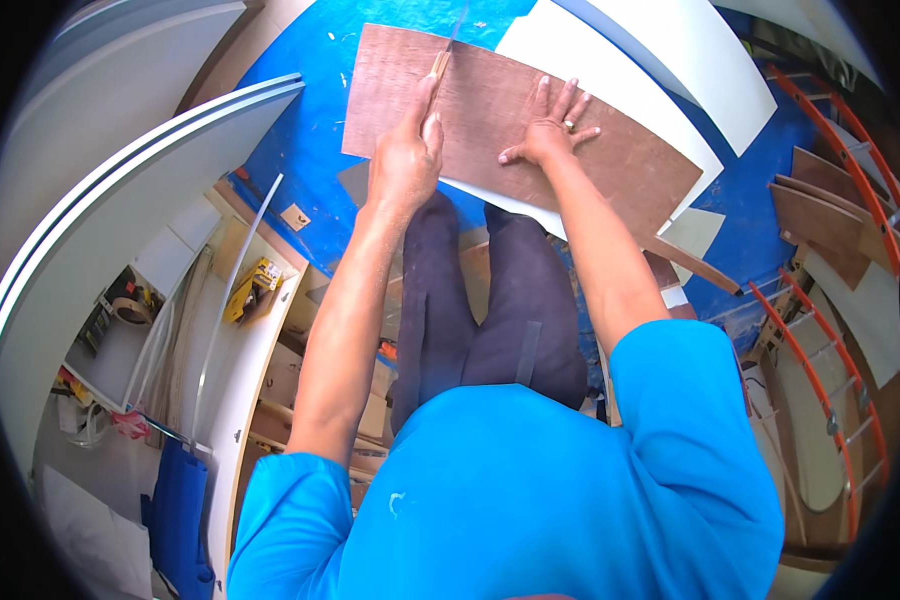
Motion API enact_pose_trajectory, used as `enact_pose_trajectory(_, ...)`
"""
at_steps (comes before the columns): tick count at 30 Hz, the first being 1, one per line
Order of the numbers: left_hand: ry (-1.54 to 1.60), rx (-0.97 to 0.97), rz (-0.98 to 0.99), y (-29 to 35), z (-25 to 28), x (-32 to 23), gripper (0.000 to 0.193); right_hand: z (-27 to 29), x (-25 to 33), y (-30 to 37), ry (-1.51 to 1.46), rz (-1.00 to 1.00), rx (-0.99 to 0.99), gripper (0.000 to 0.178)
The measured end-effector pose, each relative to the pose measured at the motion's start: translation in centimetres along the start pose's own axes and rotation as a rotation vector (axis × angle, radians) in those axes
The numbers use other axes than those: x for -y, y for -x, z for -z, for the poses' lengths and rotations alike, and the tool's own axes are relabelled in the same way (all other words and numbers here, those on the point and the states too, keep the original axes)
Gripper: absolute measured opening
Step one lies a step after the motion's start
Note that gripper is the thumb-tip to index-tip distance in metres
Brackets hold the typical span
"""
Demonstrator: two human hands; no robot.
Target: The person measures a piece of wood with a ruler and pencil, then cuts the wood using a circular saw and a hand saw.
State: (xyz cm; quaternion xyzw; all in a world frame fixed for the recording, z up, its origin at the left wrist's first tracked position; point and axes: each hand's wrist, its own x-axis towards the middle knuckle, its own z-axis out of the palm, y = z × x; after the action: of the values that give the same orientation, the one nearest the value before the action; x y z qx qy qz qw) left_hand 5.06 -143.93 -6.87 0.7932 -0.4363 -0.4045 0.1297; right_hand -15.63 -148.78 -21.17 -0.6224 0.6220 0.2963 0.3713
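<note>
Blue-shirted torso [510, 490] faces a flat, reddish-brown board [485, 120].

Landmark: wooden board [490, 120], before the person. Left hand [407, 160] over board's left part, around handle of bladed tool [439, 66]; blade runs past board's far edge. Right hand [548, 137] flat on board, right of left hand. Flat sheet [620, 75] partly under board, showing beyond its far and right edges; second sheet [715, 65] farther right. Person's legs [525, 300] at board's near side. Wood strip [698, 264] by board's near right corner. Right of board, well apart: loose board pieces [820, 235], two ladder sections [832, 424] past them. Left of board: large panels [150, 190]; nearer, open cabinet [260, 370] with tape roll [130, 311] inside.
</note>
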Motion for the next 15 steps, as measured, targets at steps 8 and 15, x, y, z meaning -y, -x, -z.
enact_pose_trajectory(8, 0.085, 0.211, 0.201, 16.7, 9.2, -2.9, 0.052, -0.6, -2.5, -0.3, 0.007, -0.057, -0.023, 0.174)
enact_pose_trajectory(15, 0.012, 0.114, 0.107, 0.3, 0.1, -1.2, 0.048, 0.1, -0.4, 0.5, 0.029, -0.019, 0.0, 0.174)
